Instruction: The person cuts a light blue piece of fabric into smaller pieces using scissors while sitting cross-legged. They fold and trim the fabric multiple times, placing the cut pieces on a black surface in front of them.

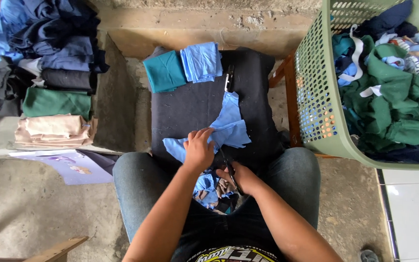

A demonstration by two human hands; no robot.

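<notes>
Presently catalogued, seen from the head camera:

Cloth piece: light blue fabric (221, 130), irregular in outline with pointed, ragged edges, lying partly flat on a dark padded board (190, 109) that rests across the person's lap.
Cloth position: near edge of the board, its lower corner under the left hand, its upper end reaching toward the board's middle.
Left hand: (198, 150) palm down, fingers curled and pressed on the blue fabric, pinning it to the board; forearm runs up from the lower frame.
Right hand: (242, 177) just below the cloth, closed around the handles of dark scissors (228, 167); blades point up toward the fabric's edge.
Scraps: small blue and beige offcuts (212, 189) heaped in the lap between the two wrists.
Cut stack: folded teal (165, 71) and light blue squares (201, 62) at the board's far end.
Second tool: a dark clip-like item (229, 80) beside that stack; kind unclear.
Basket: green perforated laundry basket (316, 97) to the right, full of green, navy and blue garments.
Left pile: folded navy, black, green and beige cloth (54, 87) on a ledge.
</notes>
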